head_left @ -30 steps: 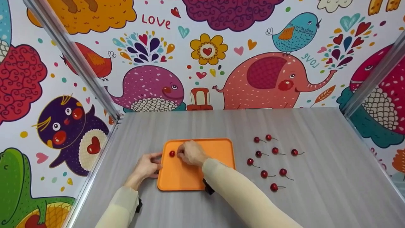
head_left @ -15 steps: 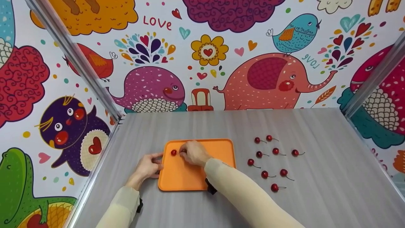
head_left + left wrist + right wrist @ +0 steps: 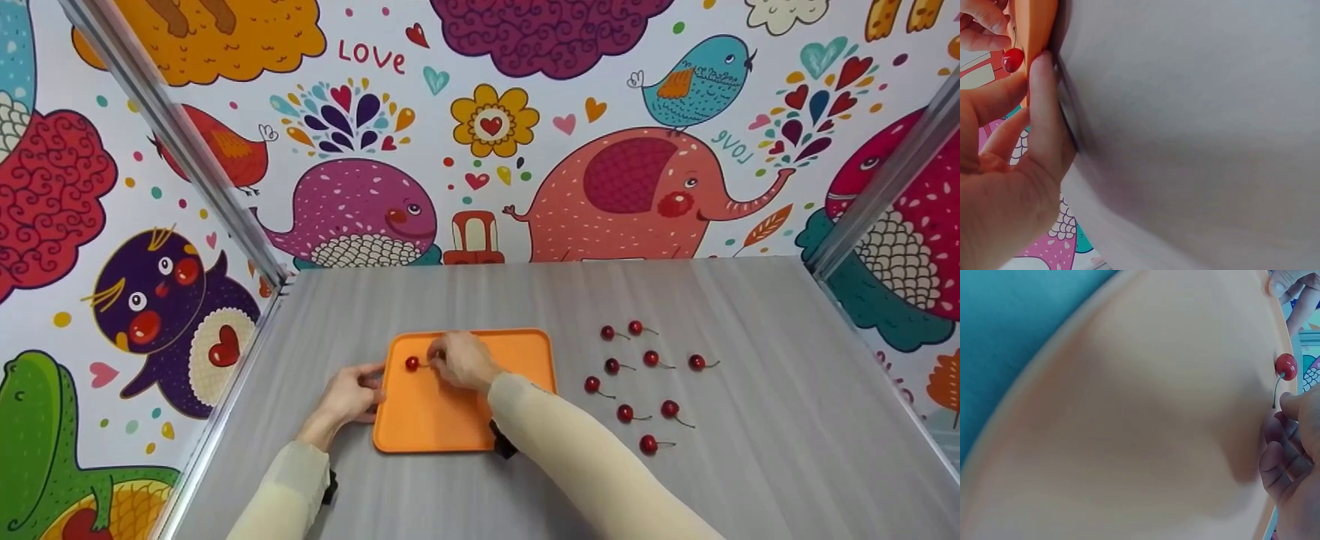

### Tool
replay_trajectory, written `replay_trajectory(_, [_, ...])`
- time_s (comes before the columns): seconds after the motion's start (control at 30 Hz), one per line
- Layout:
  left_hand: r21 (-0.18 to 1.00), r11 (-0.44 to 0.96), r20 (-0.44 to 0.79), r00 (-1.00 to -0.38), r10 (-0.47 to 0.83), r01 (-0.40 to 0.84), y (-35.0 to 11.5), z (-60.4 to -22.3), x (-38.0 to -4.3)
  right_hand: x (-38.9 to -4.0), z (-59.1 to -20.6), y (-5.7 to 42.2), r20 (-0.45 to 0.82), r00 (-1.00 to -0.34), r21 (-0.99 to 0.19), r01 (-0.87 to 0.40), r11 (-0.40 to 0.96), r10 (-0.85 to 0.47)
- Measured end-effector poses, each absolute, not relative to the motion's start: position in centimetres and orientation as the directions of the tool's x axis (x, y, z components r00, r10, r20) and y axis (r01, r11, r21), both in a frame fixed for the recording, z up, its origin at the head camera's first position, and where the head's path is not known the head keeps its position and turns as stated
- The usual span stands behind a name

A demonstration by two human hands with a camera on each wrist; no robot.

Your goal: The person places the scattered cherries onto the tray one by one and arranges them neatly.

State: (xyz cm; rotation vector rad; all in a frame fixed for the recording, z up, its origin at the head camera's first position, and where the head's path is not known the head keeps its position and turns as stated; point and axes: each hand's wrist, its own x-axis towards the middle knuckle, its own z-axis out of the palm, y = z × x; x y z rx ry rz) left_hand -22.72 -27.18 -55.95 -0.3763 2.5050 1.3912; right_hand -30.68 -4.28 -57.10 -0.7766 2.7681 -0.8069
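An orange tray lies on the table. A red cherry with its stem rests near the tray's far left corner. My right hand hovers over the tray just right of this cherry. In the right wrist view, the right hand's fingers are loosely bent, with the stem's free end showing beside the thumb. My left hand grips the tray's left edge, thumb and fingers at the rim. In the left wrist view, the left hand's fingers meet the orange rim from both sides.
Several stemmed cherries lie spread on the grey table to the right of the tray. A cartoon-printed wall stands behind the table, with metal frame posts at both sides.
My right hand has drawn slightly right, away from the cherry, and more of the stem shows. The left hand stays at the tray's edge.
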Motion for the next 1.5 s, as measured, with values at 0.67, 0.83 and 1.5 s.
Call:
replay_trajectory(0.67, [0.808, 0.487, -0.337, -0.938, -0.078, -0.331, -27.4, -56.2, -22.9, -29.3, -53.1, -1.8, -0.064, -0.84, -0.577, -0.41, 0.706, -0.54])
replay_trajectory(0.83, [0.805, 0.491, -0.343, -0.936, -0.075, -0.334, -27.5, -56.3, -22.9, -28.7, -52.3, -0.9, -0.137, -0.832, -0.579, -0.372, 0.725, -0.537])
replay_trajectory(1.5, [0.78, 0.528, -0.352, -0.933, -0.07, -0.335, -27.5, -56.3, -22.9, -28.3, -50.0, 5.6, -0.08, -0.79, -0.643, -0.425, 0.637, -0.608])
